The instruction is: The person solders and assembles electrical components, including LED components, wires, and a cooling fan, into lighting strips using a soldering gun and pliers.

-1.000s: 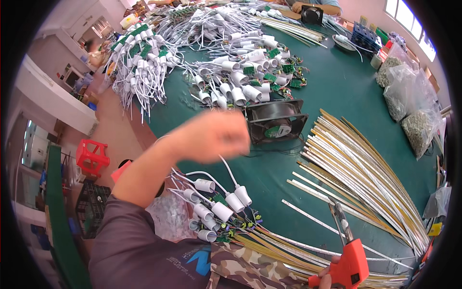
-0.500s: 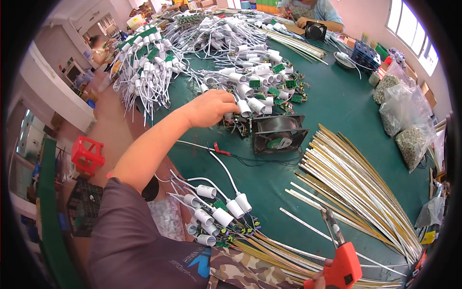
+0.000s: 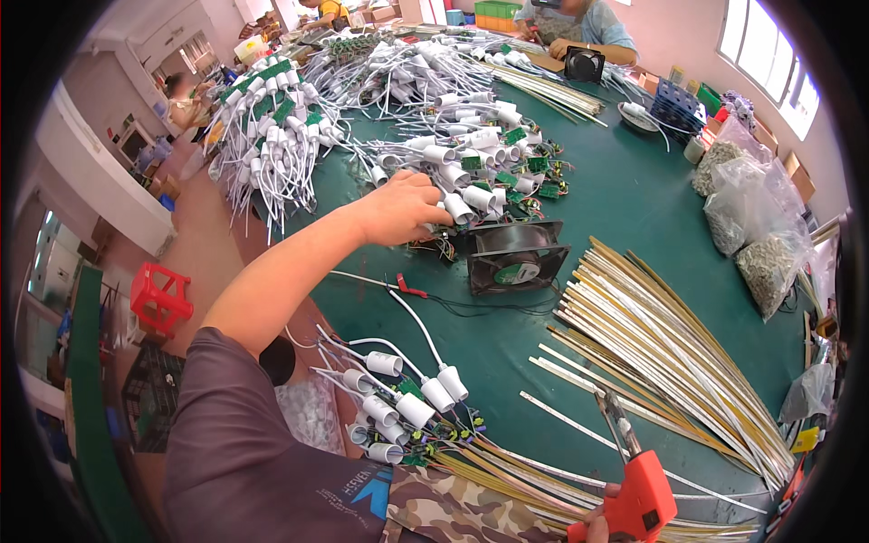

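My left hand [image 3: 407, 210] reaches out over the near edge of a pile of white cylindrical lamp sockets [image 3: 457, 207] with white wires and green circuit boards. Its fingers are curled down among the sockets and closed; whatever is between them is hidden. At the lower edge, my right hand [image 3: 597, 525] is wrapped round the handle of a red soldering gun [image 3: 639, 498], whose metal tip points up and to the left. Close in front of me lies a smaller group of wired sockets [image 3: 415, 410], their boards joined to long thin strips.
A black square fan [image 3: 516, 257] stands right of my left hand. Long white and yellow strips [image 3: 670, 353] lie fanned out at the right. Clear bags [image 3: 768, 271] of small parts sit along the right edge. Another person [image 3: 588, 32] works across the green table [image 3: 625, 190].
The whole view has shifted slightly. My left hand stays at the near edge of the socket pile, its fingers a little lower among the parts. My right hand keeps the soldering gun.
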The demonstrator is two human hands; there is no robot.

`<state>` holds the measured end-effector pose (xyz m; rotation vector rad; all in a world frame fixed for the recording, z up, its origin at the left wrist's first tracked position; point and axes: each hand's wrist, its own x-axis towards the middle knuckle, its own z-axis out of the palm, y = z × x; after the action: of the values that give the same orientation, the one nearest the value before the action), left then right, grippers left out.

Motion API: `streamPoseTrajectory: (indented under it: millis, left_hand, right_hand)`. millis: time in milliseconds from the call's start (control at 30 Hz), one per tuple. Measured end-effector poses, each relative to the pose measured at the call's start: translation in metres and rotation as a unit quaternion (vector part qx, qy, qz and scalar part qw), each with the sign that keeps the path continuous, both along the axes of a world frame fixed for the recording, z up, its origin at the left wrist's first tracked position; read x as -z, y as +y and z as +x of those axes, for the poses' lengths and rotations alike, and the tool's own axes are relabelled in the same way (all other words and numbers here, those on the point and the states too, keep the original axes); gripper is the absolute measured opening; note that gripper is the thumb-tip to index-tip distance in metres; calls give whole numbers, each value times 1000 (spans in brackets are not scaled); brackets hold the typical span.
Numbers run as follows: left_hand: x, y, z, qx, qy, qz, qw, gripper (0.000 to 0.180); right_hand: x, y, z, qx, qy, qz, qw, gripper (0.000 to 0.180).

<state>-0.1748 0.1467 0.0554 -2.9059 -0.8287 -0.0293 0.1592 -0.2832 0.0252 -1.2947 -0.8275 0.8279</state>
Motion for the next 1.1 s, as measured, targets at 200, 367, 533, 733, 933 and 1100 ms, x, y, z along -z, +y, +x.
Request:
streamPoseTrajectory:
  millis: [200,367,533,733,933,1100]
  left_hand:
    - [13,-5,5,59,-58,60,995,43]
    - [30,-10,0,22,-114,32,993,43]
    - [16,-8,-10,43,-193,86,976,34]
    - [-56,-32,-20,-7,-313,215,925,26]
    - [-103,-126,32,65,-264,33,962,20]
    - [-40,-168,94,12,-213,-497,841,12]
  right_hand:
    - [9,-6,5,2,-4,-24,1000,56]
    - [-7,4,-4,34,-25,-9,999,56]
    - [-3,-4,-2,3,15,-26,1000,58]
    - [0,-6,2,13,40,12,999,62]
    - [-6,-1,22,-54,97,5,994,93]
    - [-7,29,-3,0,104,55,993,40]
